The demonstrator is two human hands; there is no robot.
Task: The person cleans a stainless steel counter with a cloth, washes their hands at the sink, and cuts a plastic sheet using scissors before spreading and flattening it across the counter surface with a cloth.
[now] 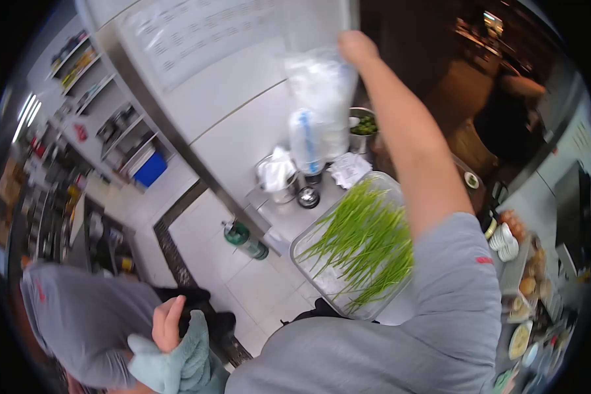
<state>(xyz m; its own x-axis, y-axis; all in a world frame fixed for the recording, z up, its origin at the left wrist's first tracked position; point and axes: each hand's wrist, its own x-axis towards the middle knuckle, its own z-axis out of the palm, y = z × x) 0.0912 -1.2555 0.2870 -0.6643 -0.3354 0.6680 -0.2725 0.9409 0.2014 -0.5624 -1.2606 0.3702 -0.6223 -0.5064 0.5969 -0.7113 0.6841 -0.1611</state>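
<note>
My right hand (358,47) is raised high, its fingers closed on the top edge of a clear plastic bag (320,82) that hangs against the wall. Below the bag stands a whitish plastic sleeve with blue marks (305,141). Down at the lower left, my left hand (168,323) is wrapped in a grey-green cloth (189,358); two fingers show above it and the grip is partly hidden. Under my right arm, long green chives (364,243) lie in a clear tray (306,268).
Beside the tray are a metal pot (279,190), crumpled white paper (350,169) and a container of greens (363,125). A green bottle (245,240) stands on the floor. One person in a grey shirt (85,322) is close on the left; another person (505,118) is beyond the opening.
</note>
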